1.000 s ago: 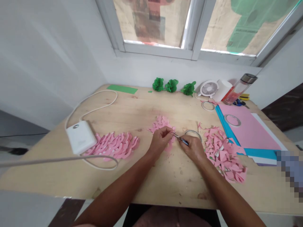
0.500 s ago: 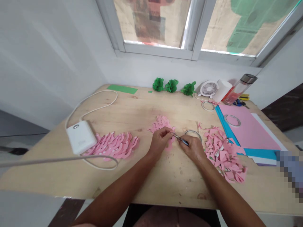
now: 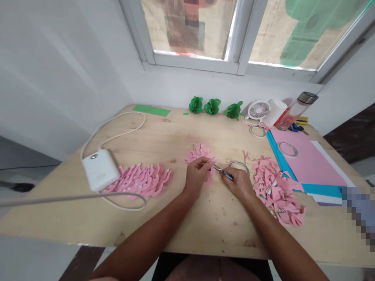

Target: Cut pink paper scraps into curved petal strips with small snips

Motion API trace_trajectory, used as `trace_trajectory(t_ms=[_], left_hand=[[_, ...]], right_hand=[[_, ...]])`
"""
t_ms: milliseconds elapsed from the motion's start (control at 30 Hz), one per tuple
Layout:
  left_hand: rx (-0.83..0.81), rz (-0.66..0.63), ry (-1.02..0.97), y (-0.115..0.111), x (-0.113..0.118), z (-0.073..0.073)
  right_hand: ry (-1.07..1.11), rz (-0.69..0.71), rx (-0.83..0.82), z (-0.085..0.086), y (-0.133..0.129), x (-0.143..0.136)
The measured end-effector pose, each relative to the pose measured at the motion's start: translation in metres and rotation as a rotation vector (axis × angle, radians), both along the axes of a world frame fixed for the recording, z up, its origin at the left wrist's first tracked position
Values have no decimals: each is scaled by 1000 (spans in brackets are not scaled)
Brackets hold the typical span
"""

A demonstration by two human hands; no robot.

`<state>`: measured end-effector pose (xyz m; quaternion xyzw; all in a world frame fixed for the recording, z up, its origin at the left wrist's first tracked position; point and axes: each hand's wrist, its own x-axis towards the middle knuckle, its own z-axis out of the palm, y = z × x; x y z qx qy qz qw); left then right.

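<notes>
"2 grips: what holds what?"

"Your left hand point(image 3: 195, 171) pinches pink paper point(image 3: 210, 162) over the tabletop point(image 3: 211, 226); your right hand point(image 3: 240, 181) clasps a metal tool point(image 3: 220, 170). Steady the paper; move gently."

A pale wooden bench point(image 3: 211, 230) stood with its back edge along a white wall point(image 3: 187, 84); another wall point(image 3: 64, 58) rose past its back-left corner. Above, light showed through the covered panes point(image 3: 181, 35) of a pale-framed window point(image 3: 245, 35). Grey floor point(image 3: 35, 255) with a dark brown strip point(image 3: 83, 261) lay beyond the front-left edge.
</notes>
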<state>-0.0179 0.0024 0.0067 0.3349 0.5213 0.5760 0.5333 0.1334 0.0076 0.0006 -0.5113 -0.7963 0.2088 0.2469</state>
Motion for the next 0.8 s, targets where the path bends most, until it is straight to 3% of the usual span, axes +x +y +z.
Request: trace_trajectory(t_ms=[200,400,600,800], left_hand=[[-38,-43,-95,2,-3,-2],[-82,-120,-125,0,0,-1],[-40,-155,13,-4,5,2],[78,-176,189,-6,10,-3]], right_hand=[[63,-43,-4,-1,2,2],[337,-96,-153,-5,5,1],[529,-172,-201,-6,3,-2],[580,-182,-226,-4,2,-3]])
